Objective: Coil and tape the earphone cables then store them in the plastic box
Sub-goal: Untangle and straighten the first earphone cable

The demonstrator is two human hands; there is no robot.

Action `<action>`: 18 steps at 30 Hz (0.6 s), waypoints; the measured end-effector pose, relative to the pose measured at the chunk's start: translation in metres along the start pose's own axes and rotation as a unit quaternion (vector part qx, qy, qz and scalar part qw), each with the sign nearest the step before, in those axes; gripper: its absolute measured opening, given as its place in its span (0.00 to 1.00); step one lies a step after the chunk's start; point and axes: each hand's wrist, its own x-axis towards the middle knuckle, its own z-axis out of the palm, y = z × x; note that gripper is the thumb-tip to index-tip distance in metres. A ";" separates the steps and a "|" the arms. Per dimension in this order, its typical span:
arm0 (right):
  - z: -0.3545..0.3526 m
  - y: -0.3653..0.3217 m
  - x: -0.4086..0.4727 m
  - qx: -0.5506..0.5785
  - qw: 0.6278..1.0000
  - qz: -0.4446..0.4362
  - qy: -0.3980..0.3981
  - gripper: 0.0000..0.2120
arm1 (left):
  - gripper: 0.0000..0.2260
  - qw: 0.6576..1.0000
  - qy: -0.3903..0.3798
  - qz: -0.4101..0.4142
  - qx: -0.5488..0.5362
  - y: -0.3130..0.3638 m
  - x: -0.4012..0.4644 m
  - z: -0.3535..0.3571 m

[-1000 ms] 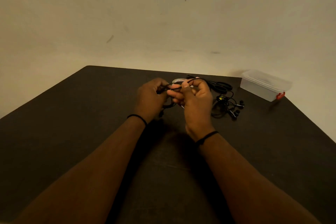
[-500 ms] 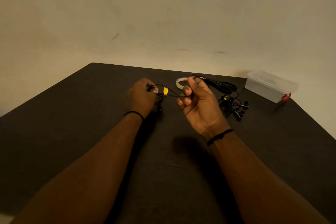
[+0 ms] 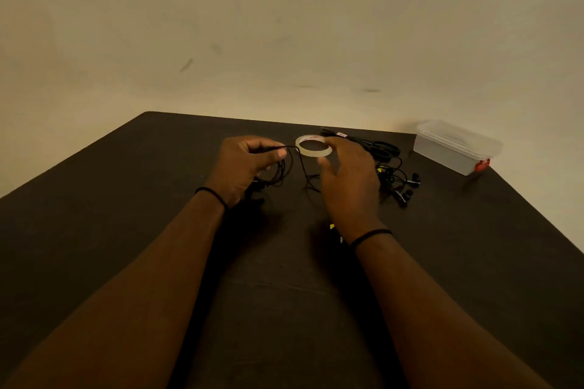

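Wall (image 3: 284, 25): pale and plain, rising behind the far edge of the desk, with a few faint dark marks.
Desk (image 3: 126, 246): dark, matte top that carries everything else; its far right corner sits just beside the box.
Plastic box (image 3: 455, 145): clear, rectangular, lid on, with a red clasp at its near right end; it stands at the far right corner, apart from both hands.
Left hand (image 3: 246, 167): fingers curled, thumb and forefinger pinching the black earphone cable (image 3: 297, 164); several loops of the cable hang from this grip down to the desk, and a loose length trails right and down toward the right hand.
Right hand (image 3: 347, 180): back of the hand toward the camera, fingers loosely spread and slack, gripping nothing that shows; it hovers just in front of the tape roll, and whether it touches the roll cannot be told.
Earphone pile (image 3: 398, 180): a tangle of black cables and earbuds on the desk, between the right hand and the box.
Scissors (image 3: 379, 147): black handles, lying behind the pile, partly hidden by the right hand.
Tape roll (image 3: 313, 147): clear ring lying flat on the desk between the two hands, toward the far side.
Wristbands: a thin black band on each wrist.
Yellow tag (image 3: 331, 226): small bit showing on the desk just left of the right wrist.
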 end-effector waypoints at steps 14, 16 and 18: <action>0.007 0.002 -0.001 0.192 0.981 -0.011 0.015 0.01 | 0.09 0.992 -0.125 -0.020 -0.012 0.001 0.000 -0.001; 0.006 0.002 0.000 0.193 0.980 -0.020 0.033 0.01 | 0.08 0.989 -0.132 -0.050 -0.052 0.000 0.001 -0.003; 0.006 0.005 0.001 0.186 0.982 -0.031 0.029 0.01 | 0.08 0.985 -0.126 -0.065 -0.098 0.000 0.001 -0.005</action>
